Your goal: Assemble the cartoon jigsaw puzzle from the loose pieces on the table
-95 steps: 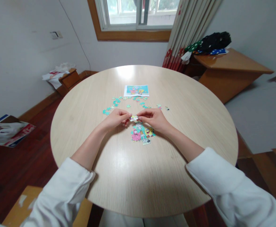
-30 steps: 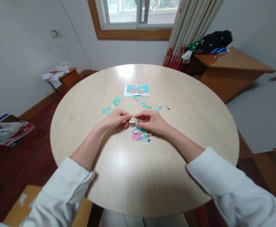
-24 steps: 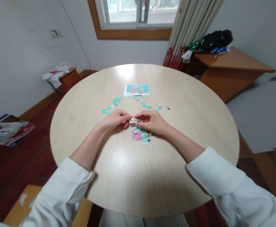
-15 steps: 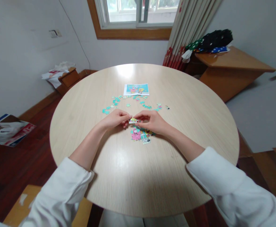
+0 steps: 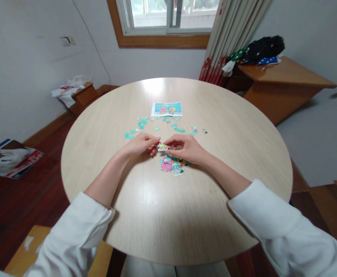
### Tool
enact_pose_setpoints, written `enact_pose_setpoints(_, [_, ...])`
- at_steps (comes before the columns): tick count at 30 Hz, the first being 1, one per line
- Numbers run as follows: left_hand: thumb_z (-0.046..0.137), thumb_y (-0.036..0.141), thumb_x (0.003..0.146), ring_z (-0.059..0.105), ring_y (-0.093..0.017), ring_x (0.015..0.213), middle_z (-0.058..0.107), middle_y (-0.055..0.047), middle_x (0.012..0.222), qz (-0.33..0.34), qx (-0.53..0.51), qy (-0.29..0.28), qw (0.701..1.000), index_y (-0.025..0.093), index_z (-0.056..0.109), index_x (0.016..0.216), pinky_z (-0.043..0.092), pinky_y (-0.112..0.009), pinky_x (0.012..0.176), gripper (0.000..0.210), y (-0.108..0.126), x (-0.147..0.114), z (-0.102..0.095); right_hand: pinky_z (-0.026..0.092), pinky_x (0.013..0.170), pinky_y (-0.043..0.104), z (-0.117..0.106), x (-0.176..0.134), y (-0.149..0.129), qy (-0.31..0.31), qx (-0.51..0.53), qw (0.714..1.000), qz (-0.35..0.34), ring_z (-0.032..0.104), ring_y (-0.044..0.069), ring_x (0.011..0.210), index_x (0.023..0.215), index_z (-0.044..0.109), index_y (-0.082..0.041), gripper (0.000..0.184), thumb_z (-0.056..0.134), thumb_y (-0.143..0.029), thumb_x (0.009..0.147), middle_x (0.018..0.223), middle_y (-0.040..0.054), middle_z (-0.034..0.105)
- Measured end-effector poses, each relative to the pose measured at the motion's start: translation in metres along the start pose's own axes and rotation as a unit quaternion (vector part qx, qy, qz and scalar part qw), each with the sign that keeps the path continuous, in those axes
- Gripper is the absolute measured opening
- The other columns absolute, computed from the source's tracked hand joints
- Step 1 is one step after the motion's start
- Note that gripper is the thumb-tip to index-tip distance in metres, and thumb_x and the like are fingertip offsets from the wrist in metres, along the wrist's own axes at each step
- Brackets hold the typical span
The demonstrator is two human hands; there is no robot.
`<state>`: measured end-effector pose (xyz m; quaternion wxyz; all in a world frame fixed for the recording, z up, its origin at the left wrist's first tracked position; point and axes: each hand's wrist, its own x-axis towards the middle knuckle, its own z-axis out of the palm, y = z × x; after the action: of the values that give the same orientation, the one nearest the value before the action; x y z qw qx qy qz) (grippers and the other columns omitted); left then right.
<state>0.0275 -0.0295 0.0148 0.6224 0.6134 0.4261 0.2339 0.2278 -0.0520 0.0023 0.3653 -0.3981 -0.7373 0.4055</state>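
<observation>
In the head view, a round surface (image 5: 99, 130) of pale wood grain, shiny with window light near its far edge and again, more softly, in front of the hands. Around its middle, pinched between thumb and fingertips of the right hand (image 5: 185, 149) — a small puzzle piece (image 5: 163, 147), single or joined hard to tell. Just at its left edge, fingers curled, the left hand (image 5: 143, 145); cannot tell whether gripping or merely close. Partly covered by the right hand, a half-built puzzle (image 5: 166, 164) with a pink figure. Farther off, loose pieces (image 5: 142, 122), mostly turquoise, scattered in a ragged arc; behind them, a printed picture (image 5: 167, 109).

Around all this, a room with white walls (image 5: 21, 50). Straight ahead, a window (image 5: 149, 15) framed in brown wood, with a pale curtain (image 5: 231, 34), red toward the bottom, hanging at its right. In the right corner, dotted cloths (image 5: 266, 49) heaped on a wooden cabinet (image 5: 289, 73). On the left, a thin cable (image 5: 91, 38) running down the wall. Below, a dark reddish floor (image 5: 21, 200) — and at far left, a plastic bag (image 5: 9, 158) on printed boards (image 5: 31, 159).
</observation>
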Motion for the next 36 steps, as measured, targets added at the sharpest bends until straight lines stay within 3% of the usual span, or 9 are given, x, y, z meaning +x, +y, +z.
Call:
enact_pose_setpoints(4, [0.056, 0.033, 0.088, 0.044, -0.008, 0.044, 0.044, 0.002, 0.044, -0.004, -0.04, 0.035, 0.999, 0.014, 0.061, 0.061, 0.038, -0.024, 0.05, 0.033, 0.0, 0.001, 0.0, 0.049, 0.072, 0.035, -0.002, -0.002, -0.004, -0.006, -0.016, 1.0, -0.015, 0.061, 0.017, 0.079, 0.086, 0.074, -0.021, 0.016, 0.073, -0.025, 0.071, 0.086, 0.0054, 0.07])
enact_pose_setpoints(7, [0.058, 0.035, 0.087, 0.044, -0.008, 0.044, 0.044, 0.002, 0.045, 0.002, -0.045, 0.055, 0.997, 0.011, 0.066, 0.067, 0.037, -0.023, 0.049, 0.032, 0.0, 0.001, -0.002, 0.049, 0.08, 0.037, -0.007, -0.006, -0.007, -0.01, -0.023, 0.999, -0.043, 0.062, 0.018, 0.085, 0.086, 0.074, -0.021, 0.015, 0.073, -0.026, 0.072, 0.09, 0.0055, 0.069])
enact_pose_setpoints(14, [0.061, 0.038, 0.086, 0.043, -0.006, 0.042, 0.044, 0.002, 0.044, 0.018, -0.025, 0.093, 0.995, 0.008, 0.068, 0.066, 0.032, -0.02, 0.045, 0.037, 0.002, 0.0, -0.005, 0.044, 0.096, 0.041, -0.013, -0.018, -0.016, -0.106, -0.102, 0.985, -0.094, 0.06, 0.019, 0.099, 0.086, 0.073, -0.023, 0.014, 0.074, -0.029, 0.073, 0.108, 0.0066, 0.064])
enact_pose_setpoints(26, [0.057, 0.034, 0.088, 0.041, -0.005, 0.041, 0.045, 0.002, 0.043, 0.022, -0.004, 0.099, 0.995, 0.009, 0.067, 0.064, 0.029, -0.019, 0.045, 0.036, 0.008, -0.004, -0.004, 0.034, 0.106, 0.046, -0.012, -0.039, -0.027, -0.18, -0.182, 0.965, -0.051, 0.052, 0.023, 0.116, 0.093, 0.073, -0.022, 0.02, 0.073, -0.022, 0.073, 0.118, 0.0089, 0.06])
enact_pose_setpoints(36, [0.053, 0.028, 0.091, 0.04, -0.005, 0.041, 0.045, 0.002, 0.042, 0.009, 0.005, 0.1, 0.995, 0.009, 0.067, 0.064, 0.028, -0.019, 0.045, 0.036, 0.007, -0.003, -0.003, 0.032, 0.107, 0.047, -0.012, -0.041, -0.024, -0.189, -0.202, 0.96, -0.047, 0.051, 0.023, 0.117, 0.094, 0.073, -0.024, 0.021, 0.072, -0.02, 0.073, 0.12, 0.0077, 0.06])
